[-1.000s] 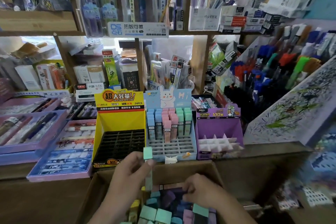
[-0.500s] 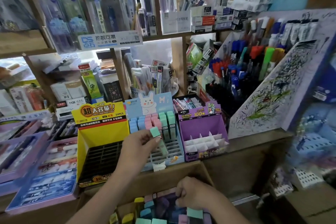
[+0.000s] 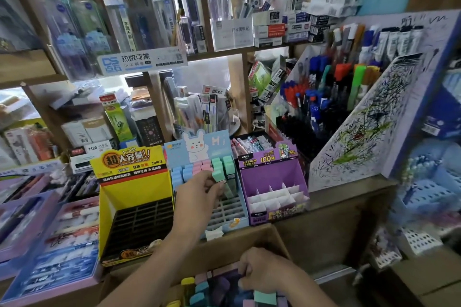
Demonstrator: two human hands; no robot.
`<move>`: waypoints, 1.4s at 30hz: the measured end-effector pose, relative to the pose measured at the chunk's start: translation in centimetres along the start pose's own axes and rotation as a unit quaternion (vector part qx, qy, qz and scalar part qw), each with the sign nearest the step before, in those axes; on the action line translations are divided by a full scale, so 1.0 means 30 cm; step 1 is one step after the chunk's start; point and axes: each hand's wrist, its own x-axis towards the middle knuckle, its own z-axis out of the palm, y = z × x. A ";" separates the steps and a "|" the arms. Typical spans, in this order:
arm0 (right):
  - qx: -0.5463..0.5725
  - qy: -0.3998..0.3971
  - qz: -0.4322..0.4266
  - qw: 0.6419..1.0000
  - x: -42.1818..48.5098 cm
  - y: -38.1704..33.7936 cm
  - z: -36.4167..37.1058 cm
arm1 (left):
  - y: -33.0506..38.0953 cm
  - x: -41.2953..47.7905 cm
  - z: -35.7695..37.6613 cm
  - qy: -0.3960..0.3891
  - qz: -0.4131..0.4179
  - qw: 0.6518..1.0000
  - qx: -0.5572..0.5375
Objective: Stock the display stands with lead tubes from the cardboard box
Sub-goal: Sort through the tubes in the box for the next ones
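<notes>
- Head view: the left hand (image 3: 199,197) is reaching forward over the far wall of the box (image 3: 224,244). Its forearm is stretching up from the lower edge, and the back of the hand is facing the camera.
- Its thumb and fingers are curling round a green tube (image 3: 219,176). They are pinching it low on the body, so the cap is sticking up above the knuckles.
- The green tube is standing nearly upright, tilting slightly, over the right part of the blue stand (image 3: 230,209). It is just in front of the green row slotted there. The hand is hiding whether its lower end is sitting in a cell.
- The right hand (image 3: 264,273) is lying low inside the box, palm down, with its fingers curling onto the loose tubes (image 3: 202,289). I cannot tell whether it is gripping one.
- The blue stand is sitting between the yellow stand (image 3: 134,182) and the purple stand (image 3: 270,177). All three are lining up just behind the box.
- Blue, pink and green rows are filling the back of the blue stand, and its front grid is showing bare.
</notes>
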 end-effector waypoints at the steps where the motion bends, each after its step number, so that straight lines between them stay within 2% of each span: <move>1: -0.003 0.003 0.000 1.000 0.000 0.001 0.001 | -0.002 0.002 0.003 0.005 0.000 1.000 0.007; 9: -0.004 0.008 -0.002 1.000 0.019 0.010 0.002 | 0.006 0.015 0.026 -0.020 0.014 0.997 0.069; 17: -0.005 0.001 0.000 1.000 0.031 0.013 0.001 | 0.032 0.025 0.066 -0.038 -0.014 0.997 0.061; 29: -0.006 -0.001 -0.003 1.000 0.019 0.013 0.000 | 0.076 0.068 0.059 -0.050 -0.002 0.987 0.154; 35: -0.003 0.022 -0.001 1.000 0.004 0.007 0.007 | 0.052 0.077 0.039 -0.068 -0.031 0.993 0.090; 42: -0.001 0.007 0.013 1.000 -0.011 -0.014 -0.002 | 0.056 0.052 0.025 -0.115 -0.006 0.993 0.006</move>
